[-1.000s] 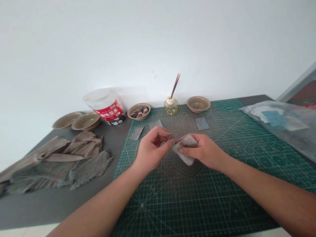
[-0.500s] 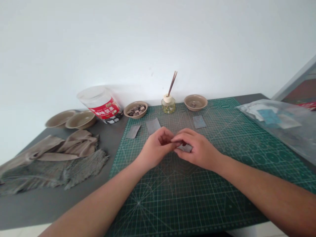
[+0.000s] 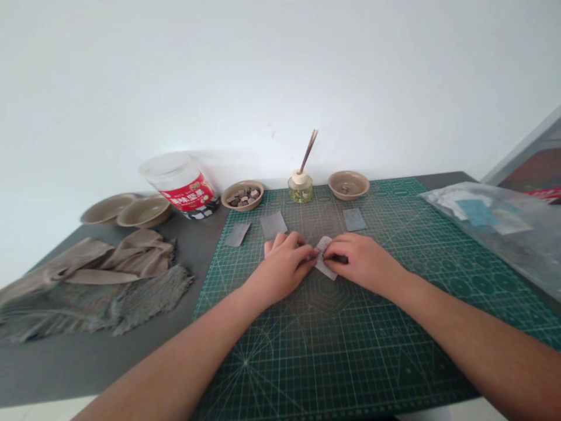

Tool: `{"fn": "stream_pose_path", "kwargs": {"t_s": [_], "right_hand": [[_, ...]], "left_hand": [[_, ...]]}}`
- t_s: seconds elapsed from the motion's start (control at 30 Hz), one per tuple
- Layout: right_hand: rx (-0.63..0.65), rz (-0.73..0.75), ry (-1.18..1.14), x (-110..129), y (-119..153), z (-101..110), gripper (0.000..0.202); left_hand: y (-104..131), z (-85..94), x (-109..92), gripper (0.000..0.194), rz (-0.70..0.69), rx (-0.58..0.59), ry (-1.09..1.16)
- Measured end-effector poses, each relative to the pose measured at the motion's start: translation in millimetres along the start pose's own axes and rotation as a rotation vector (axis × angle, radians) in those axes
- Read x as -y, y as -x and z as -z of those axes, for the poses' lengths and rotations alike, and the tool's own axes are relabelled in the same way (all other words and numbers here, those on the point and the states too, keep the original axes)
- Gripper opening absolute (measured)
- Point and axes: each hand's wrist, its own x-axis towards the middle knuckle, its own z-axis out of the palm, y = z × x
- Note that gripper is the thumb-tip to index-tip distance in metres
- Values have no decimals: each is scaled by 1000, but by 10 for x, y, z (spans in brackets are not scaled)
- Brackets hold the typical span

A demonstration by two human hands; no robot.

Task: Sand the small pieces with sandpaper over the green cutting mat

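Between my hands a small grey-white piece point(image 3: 326, 268) lies tilted over the green cutting mat point(image 3: 333, 362). My left hand point(image 3: 287, 263) pinches its left edge between thumb and fingers. From the right, my right hand point(image 3: 362, 260) has its thumb and fingertips pressed together at the piece's upper right side. Whether something small sits between the fingertips is too blurred to tell. Behind my left hand lie two flat grey pieces, one point(image 3: 274, 224) beside the other point(image 3: 238, 234). Another grey-blue piece point(image 3: 355, 219) rests beyond my right hand.
A bowl of small stones point(image 3: 243, 197), a reed diffuser point(image 3: 300, 187) and a bowl with a few bits point(image 3: 349, 185) line the back. At left stand a red-labelled tub point(image 3: 188, 196), two bowls point(image 3: 144, 213) and a crumpled cloth point(image 3: 131, 257). A plastic bag point(image 3: 495, 216) lies right.
The fingertips of my two hands have moved apart a little, and more of the grey-white piece shows between them. The view has shifted slightly.
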Motion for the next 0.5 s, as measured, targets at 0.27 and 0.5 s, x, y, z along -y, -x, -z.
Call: {"fn": "stream_pose_path", "kwargs": {"t_s": [0.27, 0.5], "right_hand": [[76, 45, -3, 18, 17, 23, 7], [145, 117, -65, -2, -11, 62, 13]], "left_hand": [[-30, -32, -29, 27, 102, 0, -37], [-5, -42, -34, 33, 135, 5, -48]]}}
